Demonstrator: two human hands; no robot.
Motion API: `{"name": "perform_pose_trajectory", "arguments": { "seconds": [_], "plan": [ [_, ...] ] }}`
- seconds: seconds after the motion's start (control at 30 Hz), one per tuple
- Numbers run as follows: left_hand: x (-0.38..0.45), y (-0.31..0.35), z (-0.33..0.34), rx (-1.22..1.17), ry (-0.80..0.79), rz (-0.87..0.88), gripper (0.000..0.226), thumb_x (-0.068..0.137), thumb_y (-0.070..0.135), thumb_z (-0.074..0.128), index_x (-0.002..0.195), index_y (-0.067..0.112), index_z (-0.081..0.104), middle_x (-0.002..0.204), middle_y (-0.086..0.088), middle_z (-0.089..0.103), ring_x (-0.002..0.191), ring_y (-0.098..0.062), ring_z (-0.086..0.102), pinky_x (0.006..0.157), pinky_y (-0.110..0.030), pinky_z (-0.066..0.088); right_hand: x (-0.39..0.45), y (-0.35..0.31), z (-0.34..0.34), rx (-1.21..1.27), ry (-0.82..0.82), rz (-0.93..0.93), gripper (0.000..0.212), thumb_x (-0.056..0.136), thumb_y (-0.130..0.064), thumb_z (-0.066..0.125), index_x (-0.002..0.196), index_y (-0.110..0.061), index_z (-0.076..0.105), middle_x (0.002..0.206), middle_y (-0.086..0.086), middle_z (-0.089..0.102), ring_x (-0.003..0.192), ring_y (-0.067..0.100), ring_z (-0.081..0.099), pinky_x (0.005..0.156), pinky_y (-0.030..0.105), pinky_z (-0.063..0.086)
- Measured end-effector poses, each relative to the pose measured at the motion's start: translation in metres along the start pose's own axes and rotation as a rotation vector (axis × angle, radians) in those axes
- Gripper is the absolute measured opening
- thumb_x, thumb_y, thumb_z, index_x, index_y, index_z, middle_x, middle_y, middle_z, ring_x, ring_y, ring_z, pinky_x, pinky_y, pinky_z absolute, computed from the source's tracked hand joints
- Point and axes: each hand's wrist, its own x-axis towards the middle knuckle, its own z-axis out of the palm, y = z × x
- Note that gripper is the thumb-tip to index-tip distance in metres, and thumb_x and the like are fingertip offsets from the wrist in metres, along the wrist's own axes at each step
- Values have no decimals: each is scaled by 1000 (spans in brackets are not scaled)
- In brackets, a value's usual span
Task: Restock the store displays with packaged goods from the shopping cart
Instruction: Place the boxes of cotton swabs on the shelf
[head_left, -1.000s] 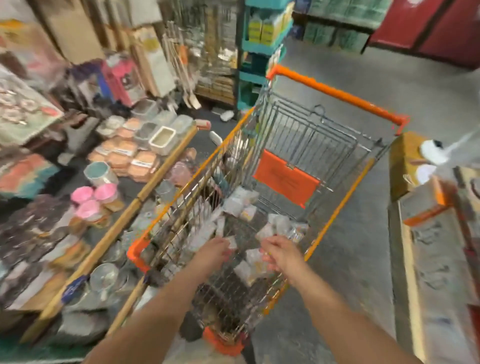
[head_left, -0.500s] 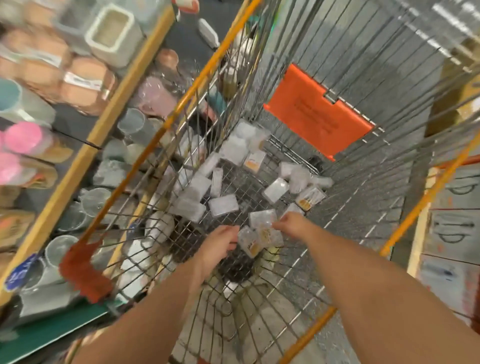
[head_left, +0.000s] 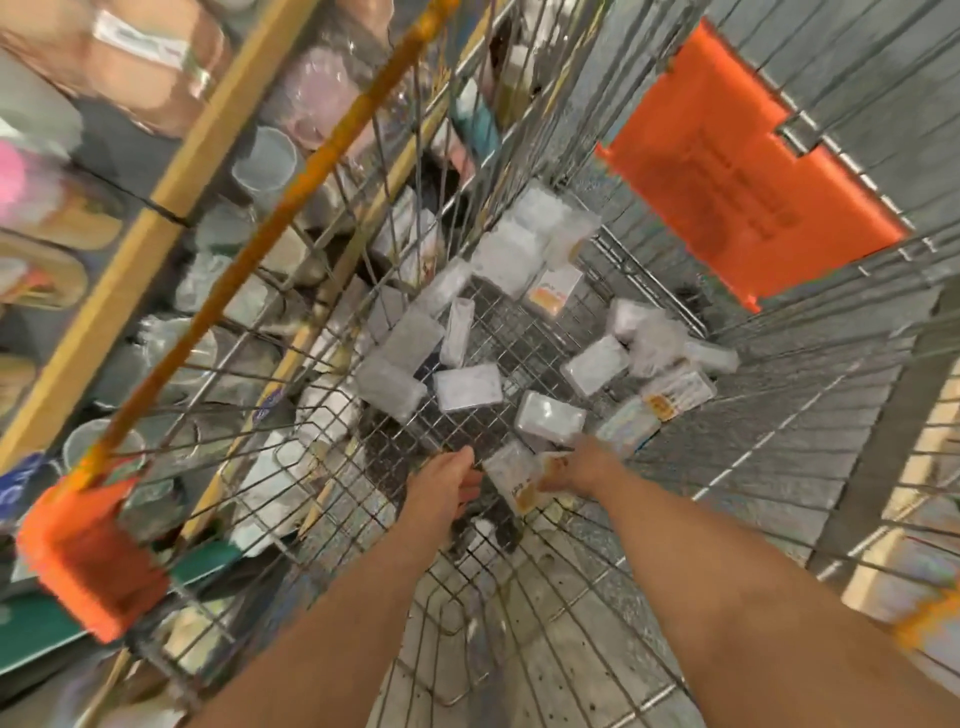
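Observation:
Both my arms reach down into a wire shopping cart (head_left: 332, 156) with orange trim. Several small clear-wrapped packs (head_left: 467, 387) lie scattered on its mesh floor. My right hand (head_left: 582, 465) grips a few packs with orange labels (head_left: 517, 483) near the cart's near end. My left hand (head_left: 447, 486) sits just left of those packs, fingers curled toward them; whether it holds one is hidden by the hand.
An orange plastic flap (head_left: 743, 176) hangs on the cart's far wall. Left of the cart runs a low display with a yellow edge rail (head_left: 156, 218), holding clear cups, pink lids and wrapped goods. Grey floor lies to the right.
The view has dropped closer into the cart. Both hands have gone deeper toward the floor, and the right hand keeps its hold on the labelled packs.

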Motion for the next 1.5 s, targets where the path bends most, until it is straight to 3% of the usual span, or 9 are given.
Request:
{"name": "perform_pose_trajectory", "arguments": {
  "seconds": [0.17,0.27,0.37,0.63,0.87,1.0,1.1,1.27,1.5],
  "plan": [
    [2,6,5,-45,51,1,30,100,38,51,115,14,60,103,-4,70,84,-15,65,68,-30,45,-5,-9,6,-121,-63,46,141,45,-93,60,152,-8,24,154,17,35,139,34,37,112,42,38],
    [-2,9,4,-46,56,-2,29,100,39,50,113,15,60,99,0,69,88,-15,64,69,-31,45,-18,-8,-2,-93,-57,-47,98,66,-77,69,133,-8,50,118,10,62,106,27,59,82,30,49],
    [-4,10,1,0,74,50,28,100,39,50,110,15,61,98,1,68,90,-15,63,78,-36,49,-31,1,-13,165,-139,-178,39,82,-56,71,96,-20,64,82,-7,57,74,12,53,63,24,41],
    [-1,15,-28,-50,97,187,45,92,31,67,130,16,49,120,-7,61,106,-23,63,80,-33,53,-56,-40,-15,797,-395,-267,34,87,-45,68,96,-12,71,72,0,61,48,8,51,50,19,41],
    [15,10,-38,-167,270,170,41,86,17,75,119,20,52,113,-4,61,100,-27,65,87,-48,57,-43,-57,-4,995,-339,-183,28,99,-31,56,106,-6,67,87,4,66,75,15,60,68,27,47],
    [18,0,-48,-173,309,117,45,82,24,79,120,23,54,119,-7,61,101,-30,65,90,-53,55,-29,-56,5,571,83,-237,51,90,-35,69,131,-8,58,125,8,60,113,24,57,99,39,48],
    [21,-5,-44,-175,316,103,54,83,28,78,128,23,50,118,-4,60,101,-27,66,89,-51,56,-28,-70,19,361,110,-254,84,79,-55,73,143,-8,44,140,10,47,128,27,48,106,44,44],
    [22,-1,-44,-175,252,131,36,85,28,76,115,17,59,107,-2,69,95,-23,69,87,-45,57,-19,-81,44,265,174,-176,69,80,-47,72,132,-14,40,128,9,47,114,29,52,94,45,49],
    [15,14,-49,-476,136,87,23,88,23,70,109,20,60,109,-10,68,93,-30,70,85,-54,57,-23,-64,0,769,86,-183,30,92,-42,60,112,-21,53,98,-2,58,91,18,57,78,33,48]
  ]
}}
